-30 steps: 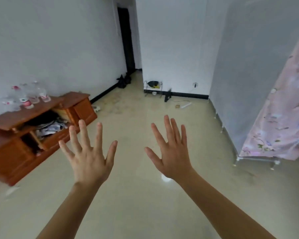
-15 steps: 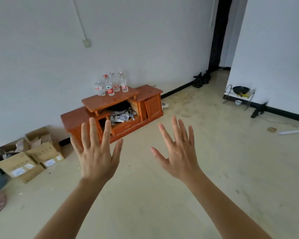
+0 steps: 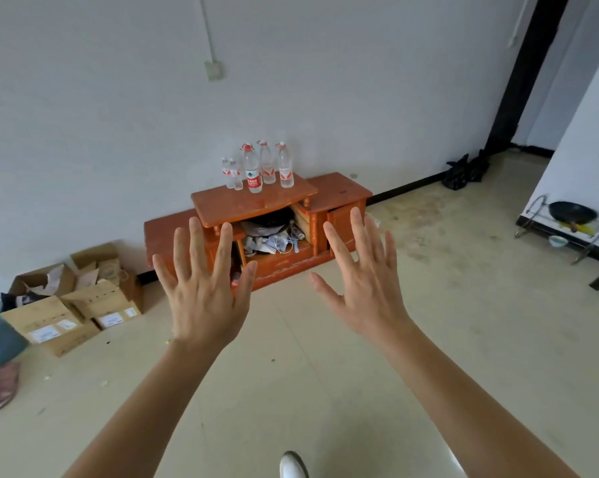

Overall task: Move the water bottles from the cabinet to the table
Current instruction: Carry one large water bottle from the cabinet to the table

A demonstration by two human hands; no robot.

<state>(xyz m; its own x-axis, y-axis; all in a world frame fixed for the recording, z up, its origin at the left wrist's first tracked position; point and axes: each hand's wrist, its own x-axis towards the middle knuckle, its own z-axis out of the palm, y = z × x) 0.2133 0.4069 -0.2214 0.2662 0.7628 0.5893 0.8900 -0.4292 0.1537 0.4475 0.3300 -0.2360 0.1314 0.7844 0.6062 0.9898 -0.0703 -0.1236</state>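
Your left hand (image 3: 205,298) and right hand (image 3: 363,288) are both spread wide and hold nothing. The water bottles (image 3: 258,167) stand upright in a tight cluster on top of the cabinet (image 3: 256,201), well beyond your fingertips and above them in the view. They are packed so close, some seemingly touching, that a hand pushed in for one may knock its neighbour over or off the edge. The tall ones look top-heavy, so take an outer bottle low on its body. No table is in sight.
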